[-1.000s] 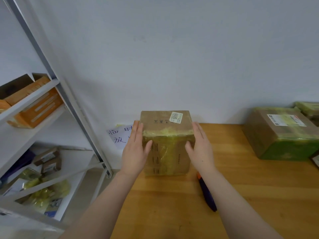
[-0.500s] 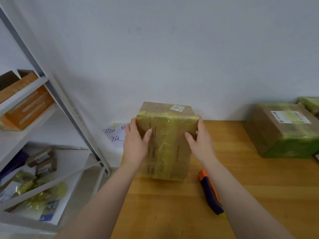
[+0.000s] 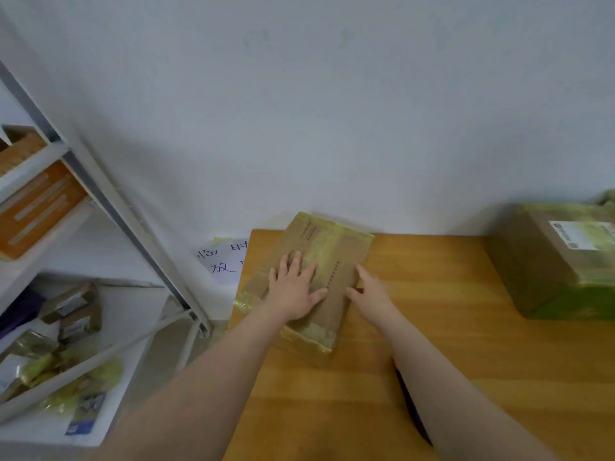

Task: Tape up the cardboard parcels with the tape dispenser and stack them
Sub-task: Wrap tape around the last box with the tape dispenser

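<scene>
A small cardboard parcel wrapped in yellowish tape lies flat on the wooden table, near its far left corner. My left hand rests flat on the parcel's top with the fingers spread. My right hand touches the parcel's right side with straight fingers. Only a dark sliver of the tape dispenser shows on the table, the rest hidden under my right forearm.
A larger taped parcel with a white label stands at the table's right, another behind it at the frame edge. A metal shelf rack with boxes and packets stands to the left. A handwritten paper note lies beside the table by the wall.
The parcel was upright between both hands, then tipped over; now it lies flat on the table. My left hand moved from its side onto its top.
</scene>
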